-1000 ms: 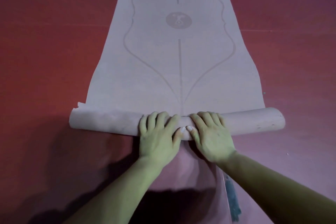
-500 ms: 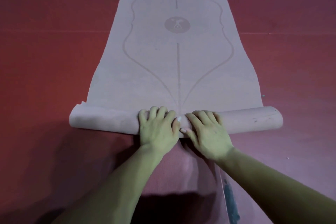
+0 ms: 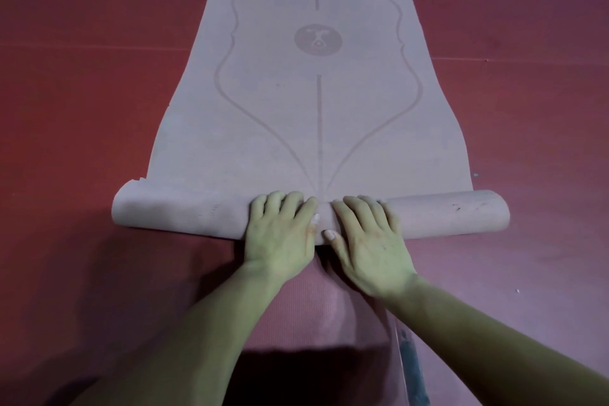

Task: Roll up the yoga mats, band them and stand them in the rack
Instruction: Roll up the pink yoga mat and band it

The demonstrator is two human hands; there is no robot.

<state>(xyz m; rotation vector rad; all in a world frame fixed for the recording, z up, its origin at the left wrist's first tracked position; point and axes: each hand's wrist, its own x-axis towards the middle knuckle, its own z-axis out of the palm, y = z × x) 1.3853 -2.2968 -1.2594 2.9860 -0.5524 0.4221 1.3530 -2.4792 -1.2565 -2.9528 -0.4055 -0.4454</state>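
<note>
My left hand (image 3: 280,234) and right hand (image 3: 370,242) press side by side, fingers laid flat rather than clutching, on the rolled end of the pale mauve printed yoga mat (image 3: 316,128) — lower centre of frame. I'd push evenly forward — the roll's left end looks looser.

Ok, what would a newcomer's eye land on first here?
A pale yoga mat runs up the middle of the red floor, its near end wound into a roll across the frame. The left hand and right hand rest side by side on the roll's middle. A round logo marks the flat part.
</note>
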